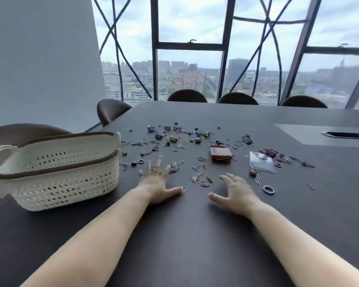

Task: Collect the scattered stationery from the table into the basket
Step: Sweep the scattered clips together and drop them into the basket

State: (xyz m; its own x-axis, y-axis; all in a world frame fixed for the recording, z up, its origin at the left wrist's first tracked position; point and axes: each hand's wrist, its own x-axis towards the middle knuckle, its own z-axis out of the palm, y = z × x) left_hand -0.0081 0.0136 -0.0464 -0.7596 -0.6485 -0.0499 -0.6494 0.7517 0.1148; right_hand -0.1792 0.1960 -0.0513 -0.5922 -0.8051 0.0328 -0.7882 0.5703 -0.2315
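Both hands empty, fingers spread: left hand [157,184] & right hand [237,194] flat on table [184,245] near scattered clips [201,179]; better sweep them together w/ cupped palms, then lift to basket [56,172] at left.

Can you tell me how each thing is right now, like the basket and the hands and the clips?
basket: upright on the table, looks empty.
left hand: open, fingers spread, holding nothing.
right hand: open, palm down, holding nothing.
paper clips: scattered loose on the table.
brown box: lying flat, closed.
clear sleeve: lying flat.
window: shut.
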